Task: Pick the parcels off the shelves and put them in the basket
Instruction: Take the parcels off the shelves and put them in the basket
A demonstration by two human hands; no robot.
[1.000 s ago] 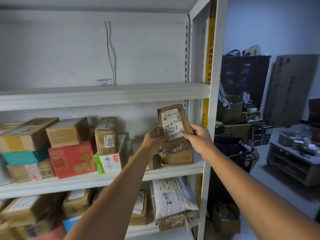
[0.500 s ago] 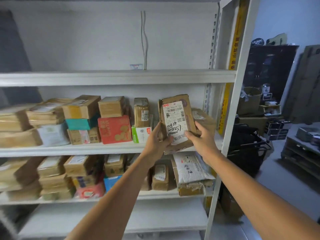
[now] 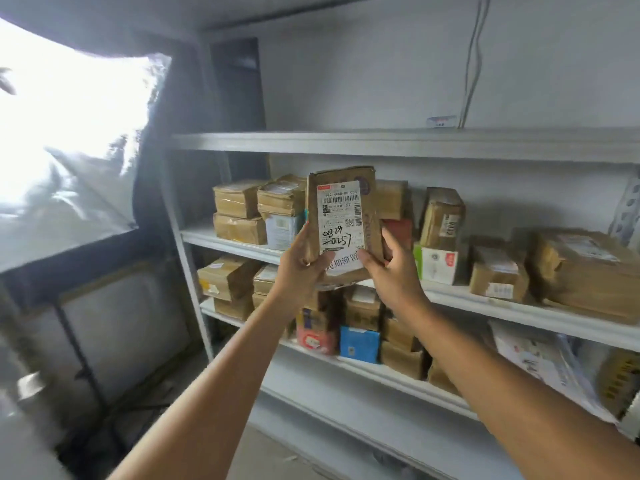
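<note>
A brown cardboard parcel point(image 3: 341, 216) with a white shipping label and handwritten numbers stands upright in front of me, clear of the shelves. My left hand point(image 3: 303, 263) grips its lower left edge and my right hand point(image 3: 393, 268) grips its lower right edge. Behind it, the white metal shelving point(image 3: 381, 143) holds several more brown parcels on its middle and lower levels. No basket is in view.
Among the shelved parcels are a green and white box point(image 3: 438, 263), a blue box point(image 3: 358, 344) and a large brown carton point(image 3: 588, 271) at the right. The top shelf is bare. A bright window with plastic sheeting point(image 3: 69, 133) fills the left. A dark frame point(image 3: 86, 358) stands below it.
The view has swung left, away from the right end of the shelving and the room beyond. Both hands have carried the parcel along, still upright, with its label facing me.
</note>
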